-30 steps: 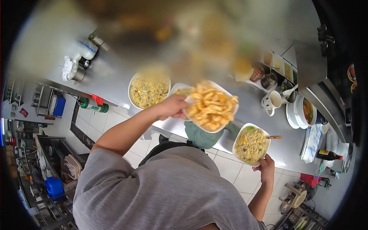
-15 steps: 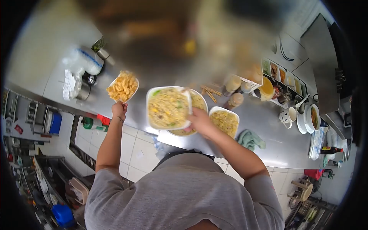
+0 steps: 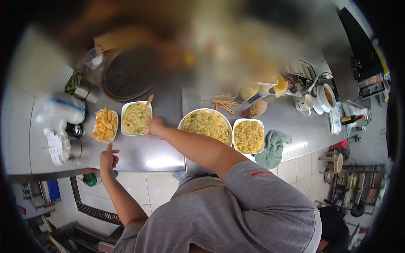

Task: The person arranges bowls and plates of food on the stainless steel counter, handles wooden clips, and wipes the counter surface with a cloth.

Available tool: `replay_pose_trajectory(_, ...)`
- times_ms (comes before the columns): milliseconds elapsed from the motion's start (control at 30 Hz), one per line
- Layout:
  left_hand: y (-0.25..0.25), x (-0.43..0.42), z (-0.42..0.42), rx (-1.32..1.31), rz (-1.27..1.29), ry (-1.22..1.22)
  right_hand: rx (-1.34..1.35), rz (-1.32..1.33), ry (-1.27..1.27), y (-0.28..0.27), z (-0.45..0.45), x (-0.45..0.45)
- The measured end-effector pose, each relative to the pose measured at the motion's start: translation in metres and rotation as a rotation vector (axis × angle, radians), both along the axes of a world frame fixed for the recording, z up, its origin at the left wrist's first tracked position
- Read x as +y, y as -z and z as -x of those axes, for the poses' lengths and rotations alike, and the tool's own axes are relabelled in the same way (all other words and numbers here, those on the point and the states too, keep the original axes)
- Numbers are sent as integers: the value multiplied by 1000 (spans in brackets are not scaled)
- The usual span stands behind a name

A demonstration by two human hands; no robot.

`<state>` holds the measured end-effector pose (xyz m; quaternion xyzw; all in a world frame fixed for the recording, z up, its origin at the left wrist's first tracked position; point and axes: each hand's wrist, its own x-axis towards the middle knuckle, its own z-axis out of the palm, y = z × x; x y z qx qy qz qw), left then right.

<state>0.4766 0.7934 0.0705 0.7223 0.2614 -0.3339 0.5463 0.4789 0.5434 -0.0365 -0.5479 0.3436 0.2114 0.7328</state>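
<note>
My left hand (image 3: 109,159) is just below a white bowl of golden fried crackling (image 3: 104,125), index finger stretched toward its rim and the other fingers loosely bent. Nothing is held in it. To the right, a square white bowl of fried rice (image 3: 136,119) rests on the steel counter with a piece of brown food at its upper corner. My right hand (image 3: 156,127) is closed at this bowl's right edge; its fingertips are partly hidden. Under my right forearm stands a large round bowl of fried rice (image 3: 206,124), beside a smaller square bowl of fried rice (image 3: 249,135).
A green cloth (image 3: 273,148) lies right of the bowls. Behind are wooden clothespins (image 3: 225,105), sauce bottles (image 3: 255,109) and a white mug (image 3: 303,104). A dark round tray (image 3: 128,76) and a metal pot (image 3: 80,86) stand at the back left. Something blurred covers the top.
My right hand has carried the square fried rice bowl left and down onto the counter beside the crackling bowl. My left hand has let go of the crackling bowl. The view has shifted.
</note>
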Motion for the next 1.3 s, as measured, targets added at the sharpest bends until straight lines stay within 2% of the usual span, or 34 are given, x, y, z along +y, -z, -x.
replay_pose_trajectory(67, -36, -52, 13, -406, -385, 294, 4, -55, -26, -23, 15, -18)
replay_pose_trajectory(133, -62, -124, -5, -688, -226, 359, -326, 323, -440, -59, 31, -51)
replay_pose_trajectory(167, -67, -161, -18, -935, -167, 489, -321, 333, -423, -74, 45, -69)
replay_pose_trajectory(200, -92, -209, -18, -1027, -132, 597, -409, 284, -444, -87, 65, -88)
replay_pose_trajectory(267, -87, -295, -32, -1191, -18, 734, -526, 228, -450, -122, 105, -136)
replay_pose_trajectory(300, -78, -335, -46, -1312, -62, 871, -555, 222, -438, -140, 126, -165)
replay_pose_trajectory(367, -111, -418, -33, -1206, -276, 1014, -725, 390, -265, -163, 167, -225)
replay_pose_trajectory(400, -86, -452, -52, -1282, -293, 1007, -658, 456, -157, -189, 186, -256)
replay_pose_trajectory(433, -58, -483, -67, -1356, -312, 998, -744, 524, 3, -198, 202, -288)
replay_pose_trajectory(500, -75, -525, -65, -1254, -269, 1138, -598, 871, 191, -193, 216, -366)
replay_pose_trajectory(533, -66, -547, -69, -1203, -395, 1153, -569, 1144, 160, -193, 217, -401)
replay_pose_trajectory(567, -49, -567, -79, -1202, -400, 1150, -535, 1416, 123, -192, 213, -431)
replay_pose_trajectory(633, -4, -596, -103, -1067, -365, 1049, -520, 1501, 52, -172, 190, -465)
replay_pose_trajectory(700, 25, -615, -119, -1112, -391, 1034, -507, 1578, -10, -155, 166, -481)
replay_pose_trajectory(767, 49, -629, -140, -1153, -432, 884, -403, 1643, -327, -147, 144, -486)
replay_pose_trajectory(867, 25, -621, -119, -1214, -486, 863, -499, 1575, -332, -136, 128, -490)
replay_pose_trajectory(1033, -62, -580, -64, -1276, -428, 833, -729, 1443, -211, -132, 138, -492)
replay_pose_trajectory(1100, -91, -559, -42, -1266, -283, 751, -921, 1203, 132, -159, 162, -484)
replay_pose_trajectory(1133, -94, -548, -39, -1321, -207, 796, -921, 1106, 251, -174, 173, -480)
replay_pose_trajectory(1167, -103, -538, -23, -1322, -209, 790, -999, 928, 396, -196, 185, -471)
replay_pose_trajectory(1233, -125, -522, 16, -1267, -18, 803, -1198, 585, 659, -229, 200, -461)
replay_pose_trajectory(1267, -116, -520, 25, -1275, 71, 839, -1322, 417, 779, -241, 205, -458)
replay_pose_trajectory(1300, -108, -517, 35, -1276, 163, 877, -1390, 533, 762, -255, 214, -456)
